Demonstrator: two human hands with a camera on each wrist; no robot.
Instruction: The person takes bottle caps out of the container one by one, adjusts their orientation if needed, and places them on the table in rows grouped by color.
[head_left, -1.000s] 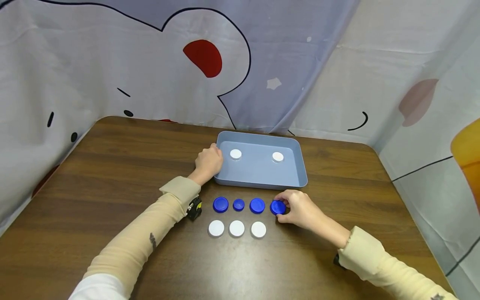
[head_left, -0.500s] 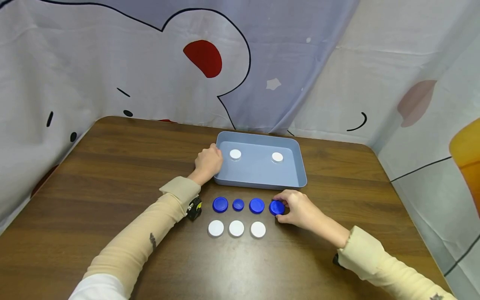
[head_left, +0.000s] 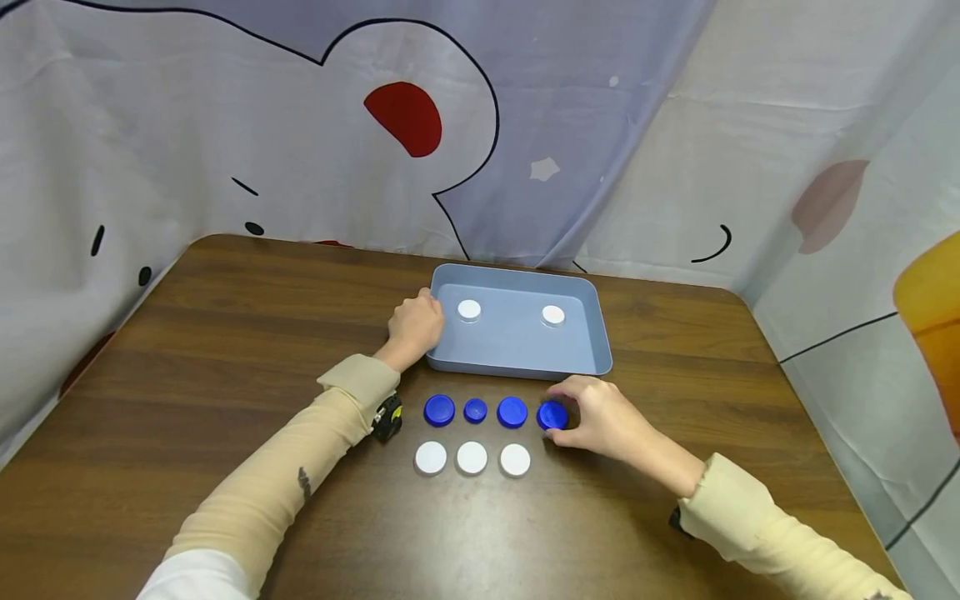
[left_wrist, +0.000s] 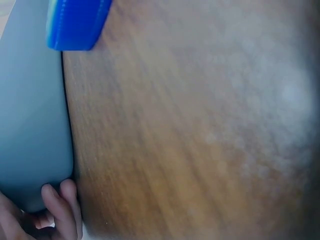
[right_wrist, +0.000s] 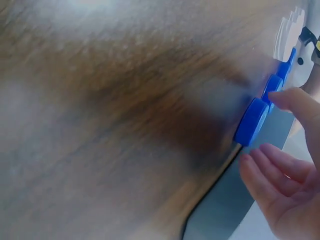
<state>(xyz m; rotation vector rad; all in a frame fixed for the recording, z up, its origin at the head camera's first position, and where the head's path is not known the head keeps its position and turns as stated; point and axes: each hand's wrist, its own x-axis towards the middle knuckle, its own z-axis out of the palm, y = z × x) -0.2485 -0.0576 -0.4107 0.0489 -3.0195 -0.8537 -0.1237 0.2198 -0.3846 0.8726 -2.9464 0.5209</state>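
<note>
My left hand (head_left: pixel 417 325) grips the left side of the light blue tray (head_left: pixel 517 358); its fingers curl at the tray's corner in the left wrist view. Around the rightmost blue bottle cap (head_left: pixel 552 416), the thumb and fingers of my right hand (head_left: pixel 603 421) stand spread. Small gaps show between them and the cap (right_wrist: pixel 252 122) in the right wrist view. This cap lies on the table at the right end of a row, beside another blue cap (head_left: pixel 512 412), a small blue cap (head_left: pixel 475 410) and a far-left blue cap (head_left: pixel 438 410).
Nearer the body, three white caps make a second row: left cap (head_left: pixel 431 458), middle cap (head_left: pixel 472 458) and right cap (head_left: pixel 515 460). Inside the tray lie two more, a left white cap (head_left: pixel 469 311) and a right white cap (head_left: pixel 553 315). A printed curtain (head_left: pixel 562 125) hangs behind the wooden table (head_left: pixel 262 333).
My right thumb and fingers have parted from the rightmost blue cap, which they held before. The left hand and the tray stay in place.
</note>
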